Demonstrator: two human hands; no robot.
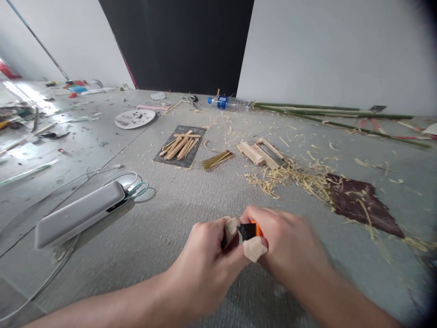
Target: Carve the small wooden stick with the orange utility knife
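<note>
My right hand (283, 241) is closed around a utility knife (258, 229) with an orange body and a black blade pointing left. Meeting it at the front, my left hand (208, 264) has its fingers curled; whatever they grip is hidden, though a dark spot shows between them. Pale tape or cloth wraps a left fingertip (232, 229) and a thumb (255, 248) near the blade. Beyond the hands lie a small bundle of green-skinned bamboo strips (217, 160) and several pale strips (252, 153). Thin curled shavings (273, 180) are strewn beside them.
Short sticks (180, 146) are heaped on a dark plate (201, 132). A white power bank (82, 212) with cables lies at left. A plastic bottle (232, 103), scissors (189, 99) and bamboo stems (317, 110) lie by the wall. A maroon sheet (362, 200) is at right.
</note>
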